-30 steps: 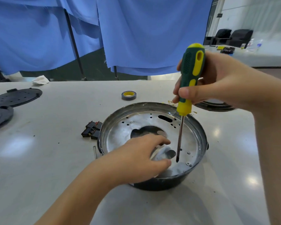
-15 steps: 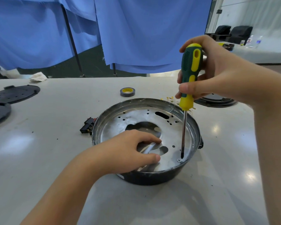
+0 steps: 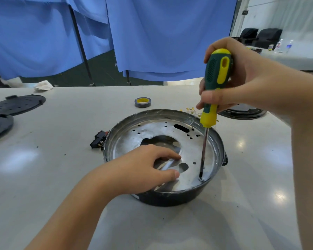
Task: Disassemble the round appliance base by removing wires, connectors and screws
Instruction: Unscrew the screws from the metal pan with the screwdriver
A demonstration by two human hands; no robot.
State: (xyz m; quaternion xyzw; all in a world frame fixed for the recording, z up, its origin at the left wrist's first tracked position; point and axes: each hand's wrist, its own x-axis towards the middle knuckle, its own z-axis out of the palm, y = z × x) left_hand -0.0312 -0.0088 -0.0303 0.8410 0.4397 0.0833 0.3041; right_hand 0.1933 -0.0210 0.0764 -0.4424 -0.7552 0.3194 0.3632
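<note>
Head view: I note my right hand closed round the upright screwdriver, tip on a screw in the base, left hand spread flat, holding nothing.

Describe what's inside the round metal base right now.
Inside the round base: a perforated silver plate with a large central cutout, the left hand pressing on it, and the screwdriver tip at a screw near the rim. Whatever lies beneath the hand is hidden.

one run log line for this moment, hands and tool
right hand: grips screwdriver upright | tip: on screw near front rim | left hand: pressing down on appliance base
</note>
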